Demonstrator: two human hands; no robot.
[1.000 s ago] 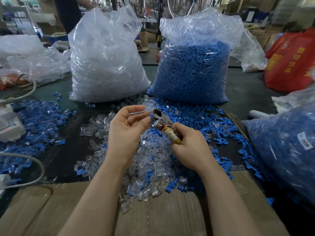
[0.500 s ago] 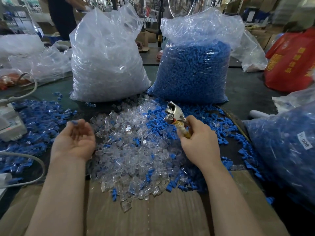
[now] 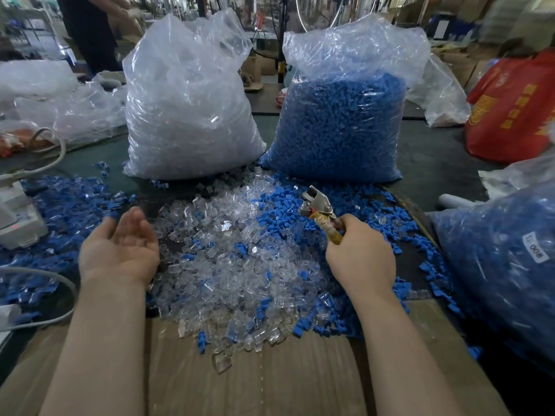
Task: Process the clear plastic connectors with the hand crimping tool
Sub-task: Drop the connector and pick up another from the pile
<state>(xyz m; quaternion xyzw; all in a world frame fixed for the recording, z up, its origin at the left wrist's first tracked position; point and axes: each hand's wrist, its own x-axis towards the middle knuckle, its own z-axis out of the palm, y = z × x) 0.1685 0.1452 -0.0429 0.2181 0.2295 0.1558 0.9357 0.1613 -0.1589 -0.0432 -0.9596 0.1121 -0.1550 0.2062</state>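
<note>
I am seeing the right hand (image 3: 362, 259) gripping the handle of the hand crimping tool (image 3: 319, 209), its metal head tilting up over the right side of the heap. The left hand (image 3: 120, 249) is lying palm-up and empty, fingers loosely spread, at the left edge of the clear plastic connectors (image 3: 228, 265), which are lying piled between both hands, mixed with blue connectors (image 3: 279, 205).

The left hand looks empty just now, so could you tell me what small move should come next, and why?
Probably bring the left hand, open palm up with nothing in it, down onto the pile of clear connectors beside it to pick one. The right hand already holds the crimping tool raised, its head empty.
</note>
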